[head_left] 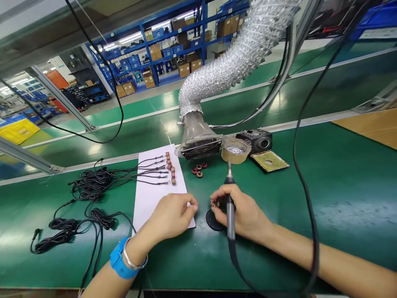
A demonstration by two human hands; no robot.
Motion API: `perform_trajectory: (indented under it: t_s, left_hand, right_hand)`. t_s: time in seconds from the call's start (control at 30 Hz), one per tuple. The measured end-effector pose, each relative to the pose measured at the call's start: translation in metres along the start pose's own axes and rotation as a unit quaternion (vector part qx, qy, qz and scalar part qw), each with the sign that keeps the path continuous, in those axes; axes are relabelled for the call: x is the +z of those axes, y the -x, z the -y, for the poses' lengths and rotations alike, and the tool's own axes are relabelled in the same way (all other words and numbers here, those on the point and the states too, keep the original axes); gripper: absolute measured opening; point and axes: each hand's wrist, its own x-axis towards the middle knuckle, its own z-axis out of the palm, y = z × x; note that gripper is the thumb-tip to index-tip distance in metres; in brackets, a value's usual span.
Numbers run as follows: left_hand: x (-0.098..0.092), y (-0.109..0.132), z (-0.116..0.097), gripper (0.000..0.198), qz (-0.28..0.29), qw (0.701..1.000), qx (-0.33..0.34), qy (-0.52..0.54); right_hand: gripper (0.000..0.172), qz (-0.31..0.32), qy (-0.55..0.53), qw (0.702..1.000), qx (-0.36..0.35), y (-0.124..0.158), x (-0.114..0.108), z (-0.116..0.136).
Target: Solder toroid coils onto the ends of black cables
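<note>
My right hand (245, 209) grips a soldering iron (230, 211), its tip pointing away from me towards a round tub (236, 151) with silvery shiny stuff inside. Between the thumb and finger of that same hand is a small copper-wound ring coil (214, 203), just above a black round disc (214, 220). My left hand (173, 215) is closed in a pinch over the right edge of a white sheet (151, 203); what its fingertips hold, if anything, is hidden. Several more ring coils (198, 169) lie on the green mat beyond my hands.
Black cables (93, 182) lie coiled at left, their stripped ends on the sheet beside a row of coils (173, 174). A fume extractor hood (200, 140) with a silver duct (229, 62) stands ahead. Right of it are a black device (256, 140) and a yellow sponge (269, 160).
</note>
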Motion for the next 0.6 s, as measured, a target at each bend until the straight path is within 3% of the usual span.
perform_trajectory:
  t_s: [0.1,0.2,0.33,0.47,0.6]
  left_hand:
    - [0.018,-0.004,-0.009,0.018,0.032,0.999,0.015,0.000]
    - [0.034,-0.003,-0.006,0.019,0.034,0.999,0.021,-0.003]
    - [0.049,0.000,0.000,0.033,0.015,0.999,0.030,-0.008]
    - [0.055,0.000,0.002,0.043,0.018,0.998,0.056,-0.010]
    - [0.056,-0.003,0.002,0.038,0.036,0.998,0.039,-0.016]
  right_hand:
    - [0.021,0.039,-0.021,0.996,-0.074,0.022,0.000,0.009]
    - [0.025,0.042,-0.031,0.993,-0.103,0.029,0.001,0.006]
    - [0.035,0.083,-0.059,0.991,-0.087,0.024,-0.006,0.001]
    - [0.034,0.125,-0.089,0.984,-0.086,0.019,-0.013,0.003]
    - [0.027,0.106,-0.099,0.987,-0.072,0.019,-0.010,0.006]
